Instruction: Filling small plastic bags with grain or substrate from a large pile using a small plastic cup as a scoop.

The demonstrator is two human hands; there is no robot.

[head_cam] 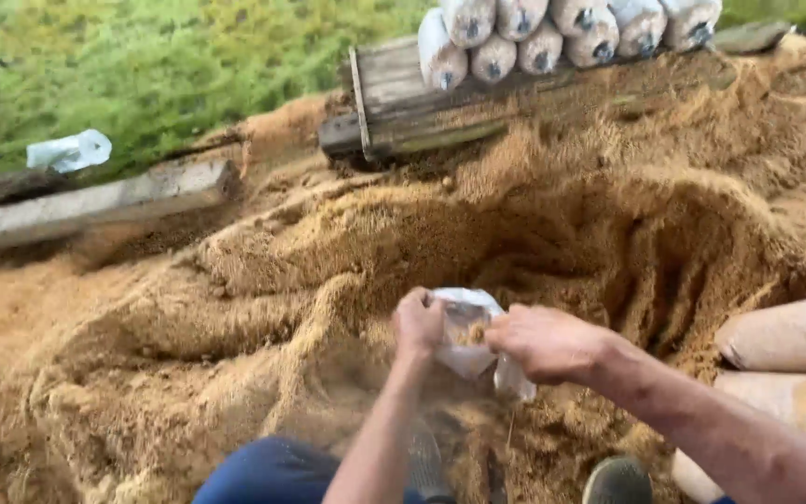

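A small clear plastic bag with some sawdust in it hangs low in the middle of the view. My left hand grips its left edge. On the right side my right hand holds the bag's mouth. Both hands hover just above a big heap of tan sawdust, in front of a hollow dug into the heap.
Several filled white bags lie stacked on a wooden board at the top. Two filled bags lie at the right edge. A grey plank and a loose plastic bag are at the left, by grass. My shoes show below.
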